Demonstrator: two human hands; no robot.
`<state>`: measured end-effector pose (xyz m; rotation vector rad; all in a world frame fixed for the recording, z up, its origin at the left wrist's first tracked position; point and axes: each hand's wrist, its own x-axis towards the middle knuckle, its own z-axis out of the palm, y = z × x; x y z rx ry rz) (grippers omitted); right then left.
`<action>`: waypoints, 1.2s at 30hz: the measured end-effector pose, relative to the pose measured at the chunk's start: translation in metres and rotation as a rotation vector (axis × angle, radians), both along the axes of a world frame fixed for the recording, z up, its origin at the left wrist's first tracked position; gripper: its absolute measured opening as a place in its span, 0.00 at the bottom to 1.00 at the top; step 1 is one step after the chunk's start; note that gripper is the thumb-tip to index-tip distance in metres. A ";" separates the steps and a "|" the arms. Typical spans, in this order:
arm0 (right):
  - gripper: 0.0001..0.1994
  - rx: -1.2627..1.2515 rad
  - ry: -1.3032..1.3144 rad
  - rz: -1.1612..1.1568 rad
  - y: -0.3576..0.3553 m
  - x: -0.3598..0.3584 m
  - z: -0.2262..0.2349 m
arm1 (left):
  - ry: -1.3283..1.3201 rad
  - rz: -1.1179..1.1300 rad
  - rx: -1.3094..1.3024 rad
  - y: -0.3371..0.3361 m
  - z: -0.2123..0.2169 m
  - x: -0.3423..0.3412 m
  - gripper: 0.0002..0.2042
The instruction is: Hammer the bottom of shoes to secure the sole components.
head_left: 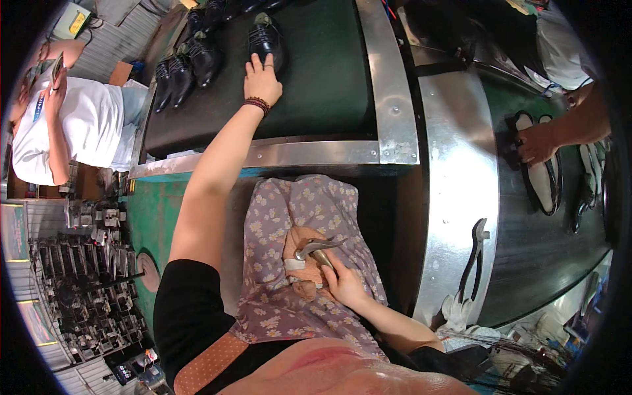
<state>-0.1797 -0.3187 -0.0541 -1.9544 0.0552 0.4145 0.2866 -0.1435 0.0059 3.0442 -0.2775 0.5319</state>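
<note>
Left hand point(262, 80): stretched out over the dark conveyor belt point(316, 85); fingers spread and released, lying flat on a black leather shoe point(265, 38); not clenched round it
Black shoe: just under and beyond the left fingertips, toe toward the person; laces up
Other shoes point(187, 66): a cluster of black ones to the left of the left fingers, near but apart from them
Right hand point(343, 283): low in the lap, resting on a flowered cloth point(309, 217); fingers curled round the handle of a small metal hammer point(317, 251), grasping it
Hammer: its head juts out past the right fingertips, up and to the left; a tan pad point(304, 240) lies under it
Pincers point(475, 260): on the curved steel rim point(454, 197), well to the right of the right fingers
Co-worker's hand point(536, 143): far right, pressing on a pale shoe sole point(536, 178)
Seated person point(69, 122): white shirt, far left of the left fingers
</note>
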 end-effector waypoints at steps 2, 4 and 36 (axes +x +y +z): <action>0.24 0.003 0.023 -0.030 0.000 0.003 0.007 | 0.024 0.098 0.139 -0.013 -0.004 0.003 0.38; 0.23 0.090 -0.109 -0.071 -0.001 0.005 0.010 | -0.066 0.037 0.091 -0.018 0.004 0.003 0.29; 0.20 0.045 -0.254 -0.083 0.010 0.011 -0.011 | 0.825 -0.423 -1.860 0.105 -0.005 -0.361 0.42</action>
